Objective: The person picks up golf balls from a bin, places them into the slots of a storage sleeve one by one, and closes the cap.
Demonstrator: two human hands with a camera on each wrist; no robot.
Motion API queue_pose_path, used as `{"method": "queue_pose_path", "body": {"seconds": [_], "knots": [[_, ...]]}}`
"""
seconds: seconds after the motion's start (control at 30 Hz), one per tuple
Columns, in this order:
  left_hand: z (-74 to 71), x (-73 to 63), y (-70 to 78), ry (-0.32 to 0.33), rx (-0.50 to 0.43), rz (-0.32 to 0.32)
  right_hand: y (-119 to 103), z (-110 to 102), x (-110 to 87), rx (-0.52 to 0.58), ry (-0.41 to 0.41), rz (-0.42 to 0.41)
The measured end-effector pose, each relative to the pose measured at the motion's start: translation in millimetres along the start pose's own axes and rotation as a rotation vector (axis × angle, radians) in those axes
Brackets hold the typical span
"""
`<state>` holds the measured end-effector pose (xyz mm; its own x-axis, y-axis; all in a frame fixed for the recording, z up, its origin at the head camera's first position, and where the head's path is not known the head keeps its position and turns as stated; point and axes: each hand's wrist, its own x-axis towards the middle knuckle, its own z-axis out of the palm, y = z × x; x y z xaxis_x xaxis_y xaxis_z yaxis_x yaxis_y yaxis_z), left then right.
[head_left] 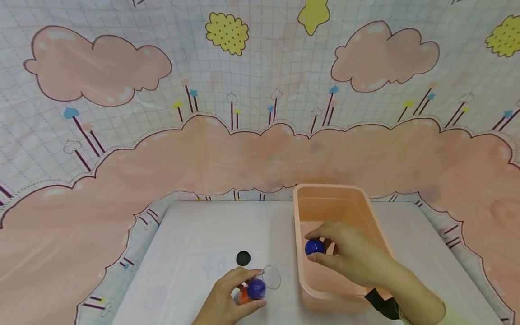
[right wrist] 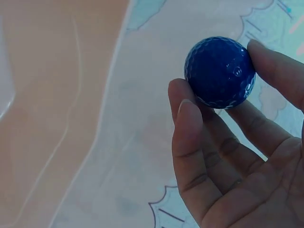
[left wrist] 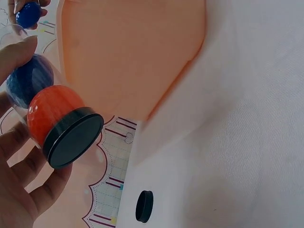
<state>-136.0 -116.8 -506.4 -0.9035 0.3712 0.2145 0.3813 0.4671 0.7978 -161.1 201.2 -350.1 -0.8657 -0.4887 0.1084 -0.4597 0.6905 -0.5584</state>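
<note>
My left hand (head_left: 227, 295) grips a clear plastic tube (head_left: 265, 285), its round open end facing the right hand. Inside the tube, an orange ball (left wrist: 56, 107) sits against the black cap (left wrist: 75, 138) on the closed end, and a blue ball (left wrist: 31, 81) lies beyond it. Between thumb and fingertips, my right hand (head_left: 351, 253) pinches a dimpled blue golf ball (right wrist: 219, 72). In the head view that hand is over the peach plastic bin (head_left: 302, 282), to the right of the tube. A loose black lid (head_left: 243, 258) lies on the table just beyond the left hand.
The bin stands on the right half of the white table (head_left: 195, 234); its far floor shows, while the right hand and forearm hide part of its inside. Behind the table hangs a cloud-patterned cloth (head_left: 252, 158), which also shows along both sides.
</note>
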Motion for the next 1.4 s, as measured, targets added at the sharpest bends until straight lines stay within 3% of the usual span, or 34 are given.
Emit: {"method": "queue_pose_path", "body": {"seconds": [0.3, 0.47, 0.7, 0.9, 1.07, 1.4], "knots": [[-3.8, 0.6, 6.5, -0.053, -0.010, -0.087, -8, 23, -5.3, 0.088, -0.035, 0.001], [-3.3, 2.1, 8.6, -0.073, -0.019, -0.103, -10, 36, -6.2, 0.132, -0.022, -0.047], [-1.4, 2.3, 6.4, -0.059, -0.022, -0.062, -14, 55, -2.7, 0.160, 0.038, -0.186], [-0.8, 1.5, 5.3, -0.037, -0.025, -0.020, -17, 64, 2.0, 0.202, 0.018, -0.187], [-0.7, 0.8, 6.6, -0.041, -0.025, -0.013, -16, 69, 3.7, 0.180, 0.042, -0.238], [0.7, -0.1, 7.8, -0.019, -0.044, 0.017, -18, 76, 6.9, 0.169, 0.030, -0.236]]}}
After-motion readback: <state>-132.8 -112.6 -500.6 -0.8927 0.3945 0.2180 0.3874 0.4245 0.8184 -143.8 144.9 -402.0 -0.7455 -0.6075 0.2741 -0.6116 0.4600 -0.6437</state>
